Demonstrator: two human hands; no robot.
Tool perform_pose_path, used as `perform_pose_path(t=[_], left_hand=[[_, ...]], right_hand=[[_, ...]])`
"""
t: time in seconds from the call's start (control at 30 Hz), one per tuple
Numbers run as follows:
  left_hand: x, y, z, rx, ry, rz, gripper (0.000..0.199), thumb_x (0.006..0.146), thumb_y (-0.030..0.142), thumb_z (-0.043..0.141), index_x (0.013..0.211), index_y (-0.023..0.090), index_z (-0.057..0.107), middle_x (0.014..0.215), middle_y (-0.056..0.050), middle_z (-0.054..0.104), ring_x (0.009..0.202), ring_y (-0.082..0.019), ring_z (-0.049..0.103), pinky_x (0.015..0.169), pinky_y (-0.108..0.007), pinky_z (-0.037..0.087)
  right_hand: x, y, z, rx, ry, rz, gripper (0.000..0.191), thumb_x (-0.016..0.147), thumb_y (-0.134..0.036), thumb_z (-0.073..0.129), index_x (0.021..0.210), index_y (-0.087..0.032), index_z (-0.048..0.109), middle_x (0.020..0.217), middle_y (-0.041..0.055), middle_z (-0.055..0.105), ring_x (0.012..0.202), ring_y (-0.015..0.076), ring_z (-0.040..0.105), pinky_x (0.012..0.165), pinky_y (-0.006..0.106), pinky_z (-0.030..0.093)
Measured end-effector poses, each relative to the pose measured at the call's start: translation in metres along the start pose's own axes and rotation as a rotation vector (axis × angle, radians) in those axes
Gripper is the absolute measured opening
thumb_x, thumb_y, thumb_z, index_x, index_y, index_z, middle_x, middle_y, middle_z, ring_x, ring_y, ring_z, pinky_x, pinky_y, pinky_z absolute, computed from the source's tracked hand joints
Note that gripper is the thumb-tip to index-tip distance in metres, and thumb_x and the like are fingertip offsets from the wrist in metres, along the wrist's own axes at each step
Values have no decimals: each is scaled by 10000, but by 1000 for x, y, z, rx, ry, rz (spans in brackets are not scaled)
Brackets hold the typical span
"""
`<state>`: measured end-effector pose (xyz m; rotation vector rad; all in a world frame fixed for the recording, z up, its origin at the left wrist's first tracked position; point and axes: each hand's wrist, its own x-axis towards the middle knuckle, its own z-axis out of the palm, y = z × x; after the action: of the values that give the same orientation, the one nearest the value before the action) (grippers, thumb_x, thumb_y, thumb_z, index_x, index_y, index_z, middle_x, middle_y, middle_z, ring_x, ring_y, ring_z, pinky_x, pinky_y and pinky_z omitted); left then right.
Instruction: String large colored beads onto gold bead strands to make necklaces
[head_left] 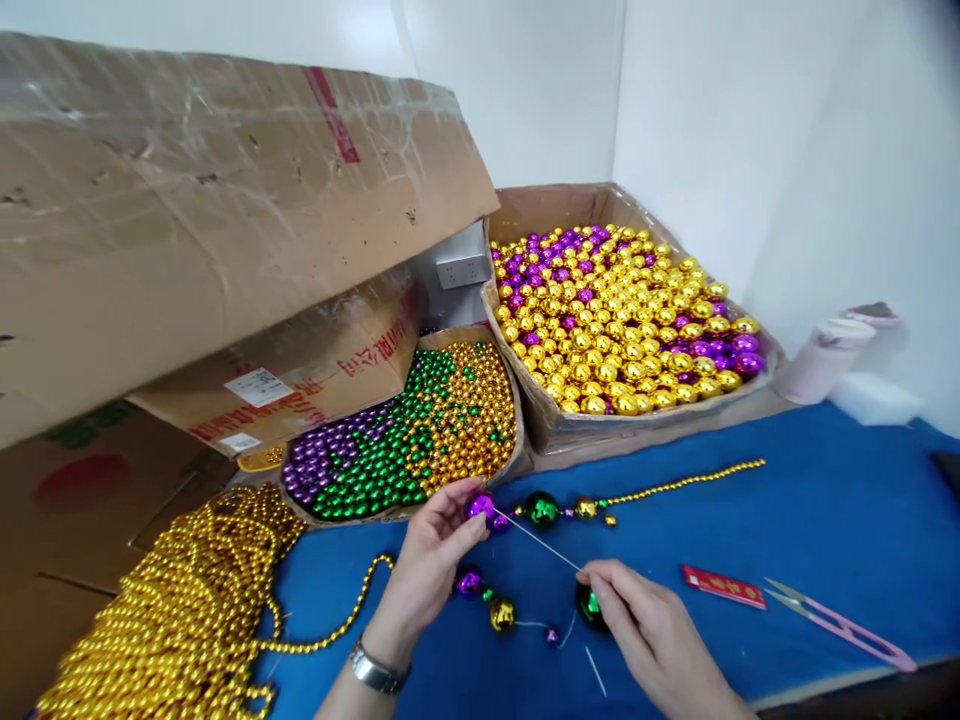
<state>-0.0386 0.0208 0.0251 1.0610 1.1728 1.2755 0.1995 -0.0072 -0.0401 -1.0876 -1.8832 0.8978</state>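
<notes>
My left hand pinches a shiny purple bead. From it a thin white string runs taut to my right hand, whose fingers are closed on the string. A large green bead shows beside the right fingertips; whether they touch it I cannot tell. Past the left fingers lie a big green bead, a gold bead and a gold bead chain. Nearer me, a purple bead, a gold bead and a small purple bead lie along a string.
Heaped gold bead chains lie at left. Cardboard boxes hold small mixed beads and larger gold and purple ones. On the blue tabletop are a red packet, pink thread snips and a white stick.
</notes>
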Motion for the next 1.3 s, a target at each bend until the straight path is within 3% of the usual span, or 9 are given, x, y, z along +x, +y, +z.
perform_pose_path(t=[0.5,0.67,1.1,1.3], left_hand=[[-2,8,-3,278,-29,77,407,712,252,716,1105,205,617,1046,-58,658,932,-186,591,821,-274,479],[-1,10,-6,372,-49,161,395,718,239,706,1105,217,631,1156,-67,612,1042,-218,562,925,-325,445],[-4,5,-3,167,-43,85,405,699,236,722,1092,198,631,1121,-81,629,973,-219,588,842,-344,505],[-4,4,0,105,0,59,378,689,213,738,1043,210,607,964,-34,638,857,-164,589,784,-303,517]], right_hand=[[0,1,-10,-98,3,-54,227,953,-238,365,1014,-240,584,898,27,640,847,160,622,771,254,480],[1,1,-12,-169,11,-79,249,954,-243,357,1007,-220,599,783,28,610,793,168,617,744,272,486],[-1,1,-12,-213,33,-118,264,955,-245,348,1001,-221,607,839,48,649,784,170,638,738,269,516],[0,5,-7,-268,69,-168,245,946,-214,369,1012,-208,604,765,44,630,804,188,637,794,319,510]])
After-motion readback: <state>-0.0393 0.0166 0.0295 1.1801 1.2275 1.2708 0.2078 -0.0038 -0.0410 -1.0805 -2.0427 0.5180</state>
